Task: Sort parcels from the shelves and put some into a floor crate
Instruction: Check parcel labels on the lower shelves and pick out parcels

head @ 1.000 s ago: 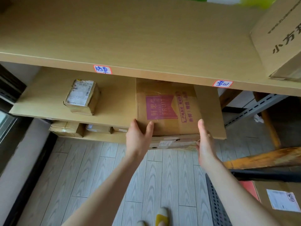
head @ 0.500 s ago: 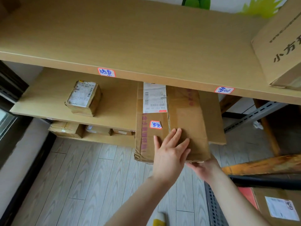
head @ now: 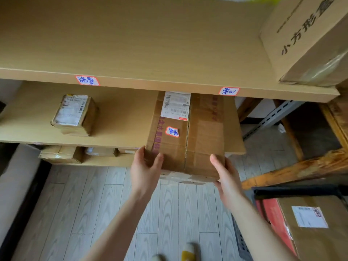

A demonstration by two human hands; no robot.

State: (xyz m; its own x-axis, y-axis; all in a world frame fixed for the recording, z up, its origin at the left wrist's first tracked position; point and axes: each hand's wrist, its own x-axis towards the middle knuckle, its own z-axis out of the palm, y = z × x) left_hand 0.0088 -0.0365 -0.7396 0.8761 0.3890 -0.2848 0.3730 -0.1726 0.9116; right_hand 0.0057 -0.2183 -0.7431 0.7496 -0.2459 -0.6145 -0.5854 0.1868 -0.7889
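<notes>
A large brown cardboard box (head: 203,140) lies on the middle shelf (head: 122,119), its near end sticking out past the shelf's front edge. A white shipping label and a small red-rimmed sticker face up on it. My left hand (head: 145,172) grips the near left corner, thumb on top. My right hand (head: 226,178) holds the near right corner, thumb on top and fingers underneath. The black floor crate (head: 293,192) stands at the lower right with a labelled parcel (head: 316,232) inside.
A small taped parcel (head: 75,113) sits left on the middle shelf. Flat parcels (head: 60,154) lie on the shelf below. The upper shelf (head: 150,44) carries a big printed carton (head: 305,40) at the right. A wooden beam (head: 301,168) slants past the crate.
The large box was turned over, so its label side now faces up. It then slid back onto the shelf. My left hand moved from its top to the left corner.
</notes>
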